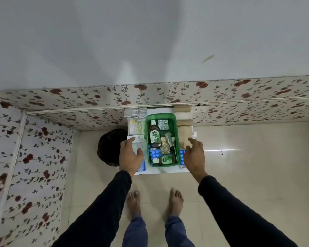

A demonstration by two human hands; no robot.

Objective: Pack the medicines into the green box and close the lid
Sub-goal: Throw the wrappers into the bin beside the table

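Observation:
The green box (178, 139) stands open in the middle of a small white table (159, 171). Inside lie a brown Dettol bottle (154, 135), a silver blister strip (163, 124), a blue blister pack (155, 154), tan strips and a small green jar (166, 159). My left hand (129, 155) hovers left of the box, fingers apart, over a white carton (137, 139); something blue shows under its palm. My right hand (194, 155) is spread right of the box, above another blue blister pack (182, 155). Neither hand visibly grips anything.
Clear packets and a yellow-striped carton (136, 128) lie at the table's far left, beige rolls (185, 123) at its far right. A dark round basket (111, 147) sits on the floor left of the table. Floral-papered walls stand behind and left. My bare feet (155, 202) are below.

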